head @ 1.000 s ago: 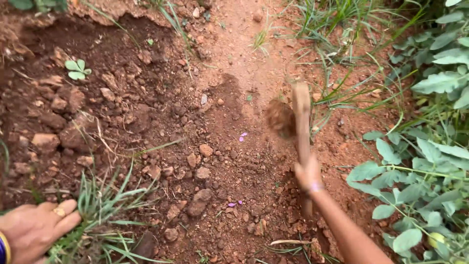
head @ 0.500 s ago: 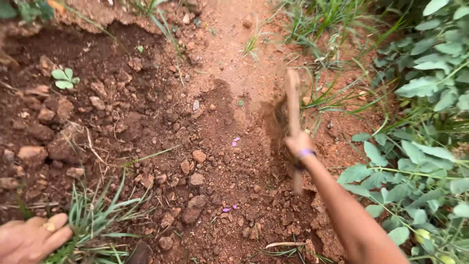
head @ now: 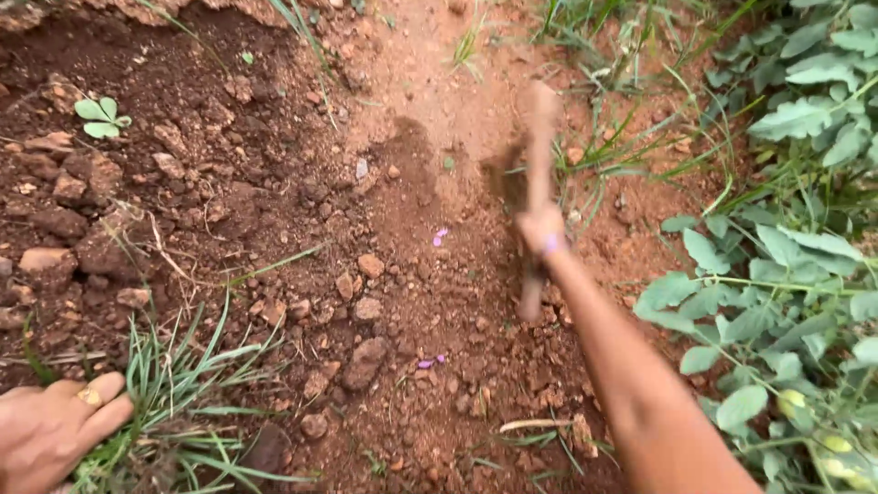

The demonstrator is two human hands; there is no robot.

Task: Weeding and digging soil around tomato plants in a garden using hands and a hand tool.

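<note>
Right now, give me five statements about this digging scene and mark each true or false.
1. The right hand grips a wooden-handled digging tool. True.
2. The left hand is raised high above the ground. False: it rests low beside a grass tuft at the lower left.
3. Broad-leaved green plants grow along the right side. True.
4. The soil is dry grey sand. False: it is reddish-brown earth with clods and small stones.
5. Both hands hold the tool. False: only the right hand does; the left hand is far from it.
</note>
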